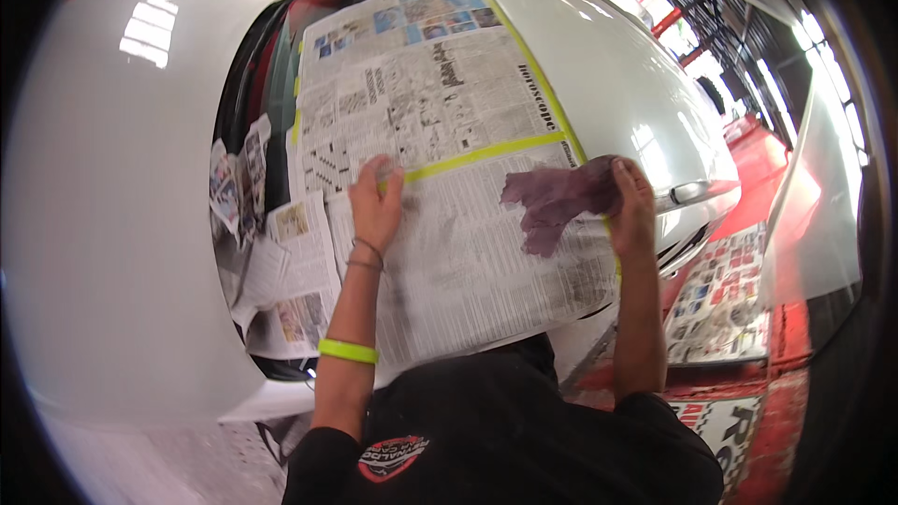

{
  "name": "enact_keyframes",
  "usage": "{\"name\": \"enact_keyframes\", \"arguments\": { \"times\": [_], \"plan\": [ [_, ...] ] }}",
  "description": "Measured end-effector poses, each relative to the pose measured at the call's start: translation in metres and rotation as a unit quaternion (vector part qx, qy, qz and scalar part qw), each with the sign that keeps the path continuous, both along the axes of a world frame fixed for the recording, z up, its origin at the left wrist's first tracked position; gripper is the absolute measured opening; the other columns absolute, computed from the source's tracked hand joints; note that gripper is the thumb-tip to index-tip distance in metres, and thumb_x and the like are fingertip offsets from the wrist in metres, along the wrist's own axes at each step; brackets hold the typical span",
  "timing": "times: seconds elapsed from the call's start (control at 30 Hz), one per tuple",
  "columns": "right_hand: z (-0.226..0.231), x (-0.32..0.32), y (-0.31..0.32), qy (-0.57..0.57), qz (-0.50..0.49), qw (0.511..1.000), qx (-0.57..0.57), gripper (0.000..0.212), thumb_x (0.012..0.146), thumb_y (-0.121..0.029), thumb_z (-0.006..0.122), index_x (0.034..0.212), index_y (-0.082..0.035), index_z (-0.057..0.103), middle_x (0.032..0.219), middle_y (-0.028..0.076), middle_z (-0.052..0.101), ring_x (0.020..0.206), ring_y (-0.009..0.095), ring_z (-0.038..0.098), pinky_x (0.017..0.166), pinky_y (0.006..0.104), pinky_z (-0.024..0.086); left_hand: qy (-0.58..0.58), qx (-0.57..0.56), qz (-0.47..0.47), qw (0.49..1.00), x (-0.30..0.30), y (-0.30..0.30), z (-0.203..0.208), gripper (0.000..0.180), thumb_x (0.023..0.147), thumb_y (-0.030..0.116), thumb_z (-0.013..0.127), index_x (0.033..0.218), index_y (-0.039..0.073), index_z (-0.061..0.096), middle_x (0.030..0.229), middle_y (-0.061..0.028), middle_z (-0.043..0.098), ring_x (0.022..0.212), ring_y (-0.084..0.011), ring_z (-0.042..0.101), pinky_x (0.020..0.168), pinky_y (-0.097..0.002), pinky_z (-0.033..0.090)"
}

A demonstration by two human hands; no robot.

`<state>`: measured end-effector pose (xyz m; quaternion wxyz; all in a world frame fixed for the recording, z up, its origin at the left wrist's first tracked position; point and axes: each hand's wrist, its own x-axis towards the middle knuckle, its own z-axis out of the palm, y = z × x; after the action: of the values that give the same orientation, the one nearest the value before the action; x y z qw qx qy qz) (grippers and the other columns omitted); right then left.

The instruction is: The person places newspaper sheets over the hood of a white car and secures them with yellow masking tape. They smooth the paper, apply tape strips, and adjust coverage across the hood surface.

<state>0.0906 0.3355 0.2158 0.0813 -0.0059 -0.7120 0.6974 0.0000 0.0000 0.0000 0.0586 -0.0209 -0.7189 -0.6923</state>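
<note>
Red-painted surfaces (753, 192) show at the rim of a car workshop, where a pale panel (112, 178) fills the 9 o'clock side of the scene and a glossy panel (580, 47) curves away at 1 o'clock. Between them, newspaper (412, 257) is spread in overlapping sheets, with strips of yellow-green tape (491, 154) along the edge at 1 o'clock and across the middle. A person in a black shirt (524, 430) leans in from 6 o'clock. At 3 o'clock, the fingers of the right hand (632, 209) are closed on one end of a ragged purple cloth (563, 198), which trails toward the centre over the newsprint. Just on the 9 o'clock side of centre, the fingers of the left hand (377, 208) are partly curled at the near end of the cross strip; blur hides whether they grip anything. A bright wristband (348, 352) circles that forearm. Crumpled paper (245, 182) sits farther out at 9 o'clock, and printed sheets (720, 304) lie at 4 o'clock.
</note>
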Motion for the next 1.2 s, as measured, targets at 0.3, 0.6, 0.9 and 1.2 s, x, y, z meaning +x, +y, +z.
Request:
{"name": "enact_keyframes", "arguments": {
  "times": [0.3,0.6,0.9,1.2],
  "plan": [
    [-0.033,0.015,-0.081,0.059,-0.019,0.995,-0.084,0.017,0.111,-0.010,0.057,0.118,0.001,0.068,0.104,0.002,0.070,0.095,0.008,0.064,0.087,0.0237,0.052,0.078,0.121,-0.232,0.962,0.110,0.077,0.123,0.043,0.104,0.017,0.071,0.142,0.000,0.060,0.113,-0.0078,0.074,0.095,-0.0131,0.067,0.086,-0.0316,0.057],
    [-0.061,0.029,-0.035,-0.015,-0.085,0.991,0.104,0.022,0.103,-0.009,0.068,0.122,0.003,0.066,0.111,0.004,0.068,0.098,0.007,0.061,0.087,0.0237,0.050,-0.049,0.313,-0.209,0.925,0.092,0.087,0.114,0.040,0.106,0.014,0.063,0.141,-0.003,0.057,0.132,-0.0130,0.067,0.121,-0.0167,0.062,0.107,-0.0331,0.048],
    [-0.074,0.025,-0.038,0.053,-0.148,0.960,0.232,0.032,0.101,-0.009,0.067,0.130,0.004,0.062,0.109,0.012,0.070,0.099,0.019,0.066,0.088,0.0337,0.054,0.136,0.069,-0.365,0.919,0.083,0.086,0.127,0.059,0.102,0.021,0.065,0.154,-0.003,0.050,0.157,-0.0256,0.049,0.148,-0.0449,0.045,0.125,-0.0494,0.031],
    [-0.060,0.021,-0.020,0.014,-0.199,0.902,0.382,0.038,0.085,-0.013,0.075,0.118,0.003,0.064,0.098,0.012,0.063,0.084,0.025,0.061,0.078,0.0358,0.051,0.013,-0.220,0.085,0.972,0.118,0.010,0.009,0.053,0.102,0.017,0.057,0.152,0.000,0.051,0.164,-0.0261,0.041,0.154,-0.0425,0.037,0.127,-0.0513,0.027]
  ]
}}
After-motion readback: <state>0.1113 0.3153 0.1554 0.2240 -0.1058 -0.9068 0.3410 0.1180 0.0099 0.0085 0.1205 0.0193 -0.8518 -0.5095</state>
